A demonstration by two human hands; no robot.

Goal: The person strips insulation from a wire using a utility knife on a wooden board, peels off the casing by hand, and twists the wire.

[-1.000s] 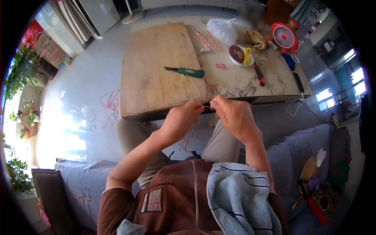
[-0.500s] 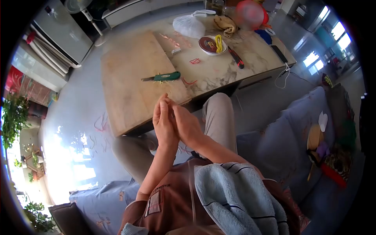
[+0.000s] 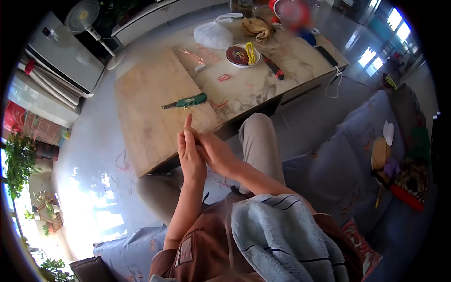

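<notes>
In front of my lap, my left hand [image 3: 190,157] and my right hand [image 3: 217,152] are pressed together, palms facing. One finger points up toward the board while the others are folded against each other. Whatever lies between them, if anything, is hidden. Just beyond the fingertips, a green-handled utility knife [image 3: 191,100] rests on the wooden board [image 3: 145,103], blade to the left, with thin yellowish scraps beside it. Neither hand touches the knife.
On the marble-patterned table [image 3: 263,91] are a bowl [image 3: 244,65] with yellow cord, a red-and-black tool [image 3: 273,68], a white plastic bag [image 3: 213,35], a brown cloth [image 3: 257,30] and a phone [image 3: 326,55]. A blue towel [image 3: 277,230] hangs over my chest. Thin wire scraps lie about.
One finger now sticks up more plainly above the joined hands, which stay pressed together. The view has shifted slightly, moving the table and knife a little left in the picture.
</notes>
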